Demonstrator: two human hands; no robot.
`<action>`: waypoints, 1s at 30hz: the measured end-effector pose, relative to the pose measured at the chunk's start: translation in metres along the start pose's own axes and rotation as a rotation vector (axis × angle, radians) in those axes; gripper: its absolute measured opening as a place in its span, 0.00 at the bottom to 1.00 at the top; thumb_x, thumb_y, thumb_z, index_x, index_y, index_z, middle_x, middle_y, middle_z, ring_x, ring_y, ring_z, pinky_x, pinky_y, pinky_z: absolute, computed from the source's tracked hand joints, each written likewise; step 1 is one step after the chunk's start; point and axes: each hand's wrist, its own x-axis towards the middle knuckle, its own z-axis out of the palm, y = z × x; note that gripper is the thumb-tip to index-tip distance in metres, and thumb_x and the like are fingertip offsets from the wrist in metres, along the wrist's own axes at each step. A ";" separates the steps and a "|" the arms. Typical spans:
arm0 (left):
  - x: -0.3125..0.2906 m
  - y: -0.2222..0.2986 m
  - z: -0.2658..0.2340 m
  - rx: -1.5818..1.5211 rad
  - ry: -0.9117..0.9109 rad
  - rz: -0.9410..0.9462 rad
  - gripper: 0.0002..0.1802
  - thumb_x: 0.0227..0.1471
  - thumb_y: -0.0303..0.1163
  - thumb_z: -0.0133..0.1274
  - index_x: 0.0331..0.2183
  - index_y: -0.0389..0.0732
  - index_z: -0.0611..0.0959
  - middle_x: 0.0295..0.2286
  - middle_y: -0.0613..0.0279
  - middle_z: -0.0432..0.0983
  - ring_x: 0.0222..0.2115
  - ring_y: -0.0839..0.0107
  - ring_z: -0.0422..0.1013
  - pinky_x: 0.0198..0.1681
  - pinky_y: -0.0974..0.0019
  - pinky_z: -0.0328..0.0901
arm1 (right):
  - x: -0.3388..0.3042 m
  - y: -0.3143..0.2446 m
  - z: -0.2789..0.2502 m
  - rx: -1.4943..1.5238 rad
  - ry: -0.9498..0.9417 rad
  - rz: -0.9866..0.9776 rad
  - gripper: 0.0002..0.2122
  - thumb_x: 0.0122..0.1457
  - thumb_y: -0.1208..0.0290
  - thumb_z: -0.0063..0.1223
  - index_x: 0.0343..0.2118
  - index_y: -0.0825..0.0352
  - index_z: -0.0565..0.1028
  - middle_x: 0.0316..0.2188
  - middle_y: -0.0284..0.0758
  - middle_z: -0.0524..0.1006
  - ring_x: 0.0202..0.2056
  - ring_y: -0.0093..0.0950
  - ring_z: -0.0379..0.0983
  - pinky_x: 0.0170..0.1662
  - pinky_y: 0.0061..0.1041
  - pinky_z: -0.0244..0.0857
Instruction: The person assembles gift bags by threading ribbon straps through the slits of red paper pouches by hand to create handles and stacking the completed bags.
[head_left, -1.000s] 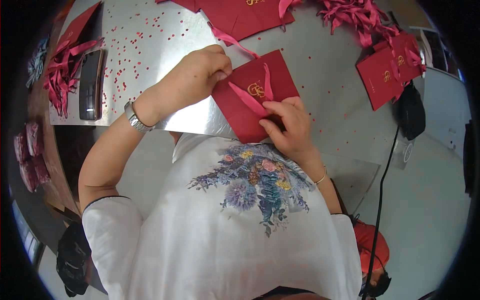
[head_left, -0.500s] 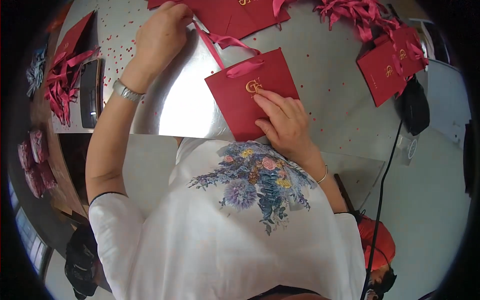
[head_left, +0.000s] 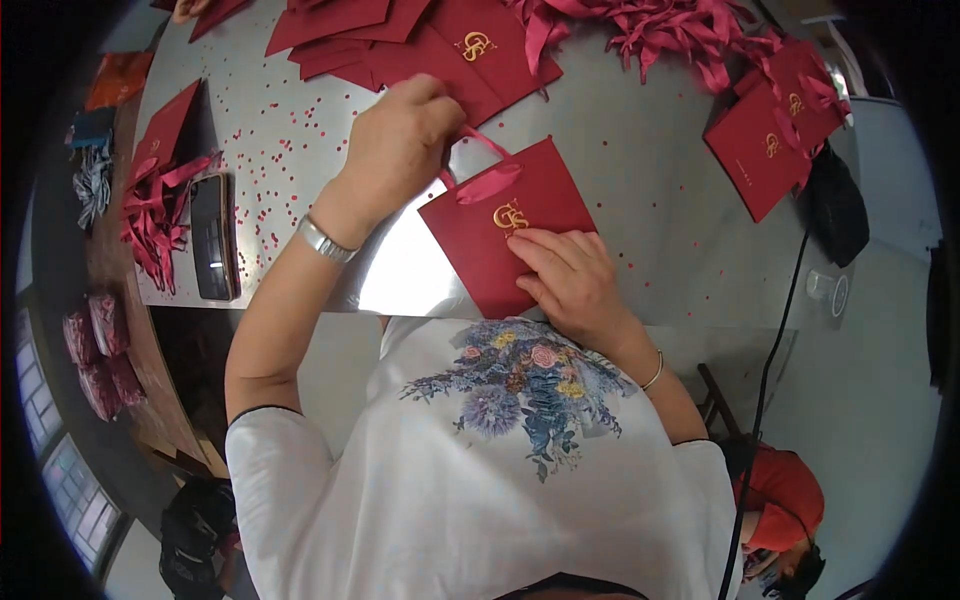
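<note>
A small dark red paper gift bag (head_left: 472, 245) with a gold emblem lies tilted on the metal table, near its front edge. My right hand (head_left: 572, 280) rests on the bag's front, fingers stretched out flat and thumb apart from them, pressing it down. Beyond the bag's upper left corner, my left hand (head_left: 408, 140) is closed on the pink ribbon handle (head_left: 483, 138), which runs from its fingers toward the bag's top. A second loop of ribbon (head_left: 490, 184) drapes over the bag's front. The left fingertips are partly hidden behind the hand.
Flat red bags (head_left: 480, 65) lie piled beyond my hands, beside a heap of pink ribbons (head_left: 670, 35). Finished-looking bags (head_left: 757, 145) stand right. A phone (head_left: 212, 238) and ribbons (head_left: 155, 235) lie left. Another person's hand (head_left: 188, 8) shows far left. A black cable (head_left: 770, 360) hangs right.
My left hand has come back toward the bag's top, and the ribbon it pulled out long is now short. The right hand stays on the bag. The whole view has shifted slightly.
</note>
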 end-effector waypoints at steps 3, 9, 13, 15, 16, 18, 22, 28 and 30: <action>0.002 -0.005 0.013 0.004 0.106 -0.060 0.05 0.47 0.26 0.54 0.29 0.45 0.82 0.30 0.63 0.74 0.33 0.59 0.73 0.32 0.59 0.70 | -0.001 0.000 0.000 -0.004 0.000 0.003 0.21 0.43 0.72 0.62 0.45 0.65 0.76 0.42 0.34 0.76 0.36 0.30 0.71 0.41 0.30 0.62; 0.004 -0.001 0.008 -0.117 0.146 -0.099 0.06 0.47 0.24 0.53 0.31 0.44 0.82 0.31 0.59 0.75 0.32 0.56 0.73 0.32 0.57 0.69 | -0.004 0.001 0.002 0.019 0.033 -0.003 0.21 0.44 0.72 0.62 0.45 0.65 0.76 0.42 0.34 0.76 0.37 0.31 0.71 0.42 0.31 0.63; -0.003 0.024 -0.014 -0.067 0.293 -0.093 0.10 0.46 0.22 0.53 0.34 0.40 0.79 0.31 0.53 0.74 0.32 0.52 0.71 0.34 0.55 0.67 | -0.004 -0.002 0.000 0.029 0.048 -0.010 0.20 0.46 0.71 0.61 0.45 0.65 0.75 0.44 0.36 0.75 0.40 0.33 0.71 0.44 0.32 0.62; -0.011 0.044 -0.014 -0.054 0.022 -0.097 0.07 0.48 0.26 0.54 0.33 0.40 0.80 0.30 0.52 0.75 0.33 0.52 0.72 0.34 0.55 0.68 | -0.002 -0.005 -0.003 0.037 0.021 0.006 0.20 0.46 0.71 0.61 0.46 0.65 0.75 0.45 0.36 0.75 0.41 0.33 0.70 0.46 0.32 0.61; -0.014 0.051 -0.012 -0.098 -0.080 -0.130 0.07 0.49 0.29 0.55 0.33 0.40 0.80 0.30 0.52 0.76 0.32 0.52 0.73 0.34 0.55 0.69 | -0.002 -0.004 -0.007 0.022 0.008 0.011 0.18 0.48 0.71 0.60 0.44 0.65 0.76 0.43 0.37 0.76 0.41 0.34 0.72 0.44 0.33 0.64; -0.016 0.056 -0.006 -0.153 -0.195 -0.226 0.07 0.49 0.31 0.56 0.33 0.41 0.81 0.29 0.53 0.76 0.31 0.52 0.74 0.34 0.55 0.69 | 0.007 0.000 -0.016 0.066 0.009 -0.021 0.16 0.50 0.71 0.59 0.43 0.66 0.76 0.42 0.38 0.77 0.41 0.36 0.73 0.44 0.34 0.66; -0.015 0.053 -0.004 -0.256 -0.274 -0.394 0.07 0.47 0.31 0.57 0.31 0.40 0.81 0.26 0.52 0.77 0.30 0.53 0.75 0.33 0.55 0.68 | 0.049 0.032 -0.040 -0.002 0.254 0.057 0.12 0.53 0.77 0.56 0.41 0.65 0.77 0.40 0.40 0.78 0.41 0.40 0.76 0.41 0.35 0.71; -0.021 0.060 -0.058 -0.489 -0.187 -0.345 0.07 0.45 0.19 0.57 0.29 0.33 0.75 0.21 0.56 0.72 0.23 0.71 0.69 0.27 0.68 0.63 | 0.133 0.099 -0.031 -0.375 0.250 -0.283 0.10 0.50 0.73 0.51 0.36 0.63 0.78 0.40 0.37 0.76 0.43 0.35 0.73 0.42 0.34 0.69; -0.028 0.055 -0.080 -0.612 -0.166 -0.342 0.08 0.45 0.14 0.54 0.31 0.34 0.75 0.26 0.59 0.72 0.28 0.71 0.70 0.31 0.70 0.65 | 0.135 0.103 -0.029 -0.389 0.018 -0.162 0.07 0.49 0.72 0.49 0.30 0.63 0.78 0.41 0.34 0.75 0.44 0.34 0.71 0.44 0.34 0.68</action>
